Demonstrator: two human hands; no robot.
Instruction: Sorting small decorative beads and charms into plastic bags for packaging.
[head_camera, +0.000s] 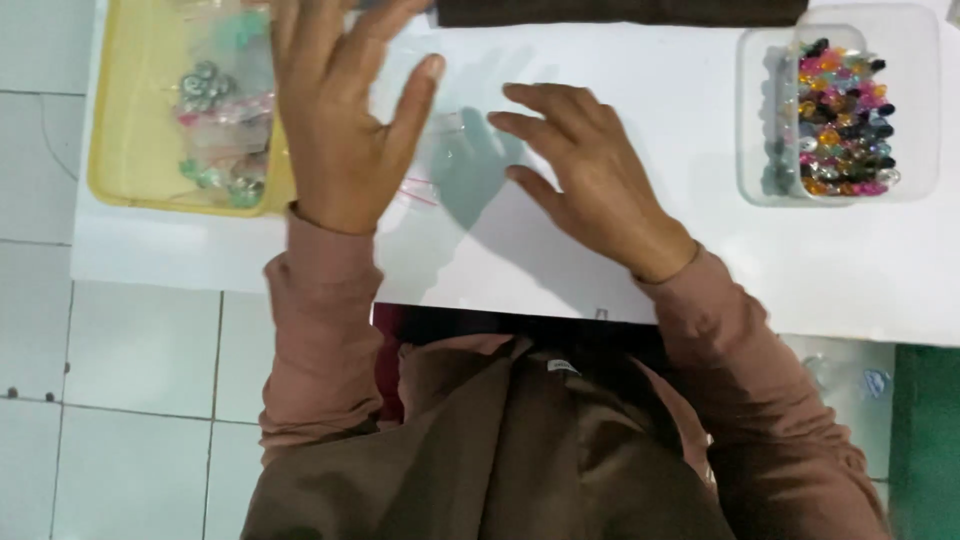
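Note:
My left hand (338, 110) is raised above the white table (700, 280) with fingers spread, partly covering the yellow tray (135, 110); it holds nothing. My right hand (590, 175) hovers palm down over the table's middle, fingers loosely apart and empty. Between the two hands lies a small clear zip bag (440, 160) with a red seal line, flat on the table under the hands' shadow. Neither hand touches the bag as far as I can tell.
The yellow tray at the left holds several small clear bags of green, grey and pink beads (215, 130). A clear plastic box (840, 110) of mixed coloured beads stands at the right. A dark strip (620, 12) runs along the far edge. White floor tiles (130, 400) lie left.

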